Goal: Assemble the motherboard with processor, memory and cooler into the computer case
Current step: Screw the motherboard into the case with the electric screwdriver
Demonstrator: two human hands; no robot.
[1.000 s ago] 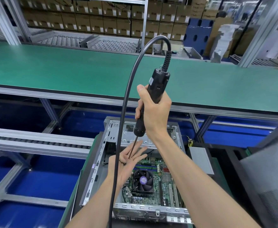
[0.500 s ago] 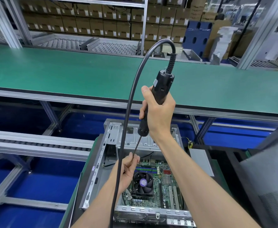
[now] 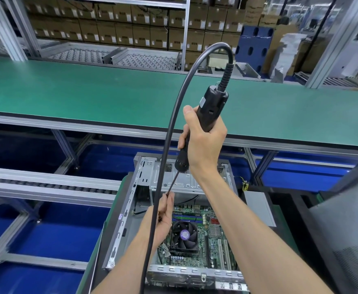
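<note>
Head view, change: left hand (image 3: 165, 211), open-palmed a second ago, now has its fingers (image 3: 169, 199) pinched round the screwdriver (image 3: 207, 115) bit's tip; likely seating a screw.
Right hand (image 3: 203, 143): wrapped round the driver, above.
Motherboard (image 3: 201, 236): below the fingers, in the case (image 3: 129, 219), cooler (image 3: 183, 235) fitted.

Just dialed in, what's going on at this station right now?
A person is fastening a motherboard in an open computer case. The right hand grips a corded electric screwdriver held above the case, while the left hand pinches the bit's tip. The cooler fan is already on the board.
</note>
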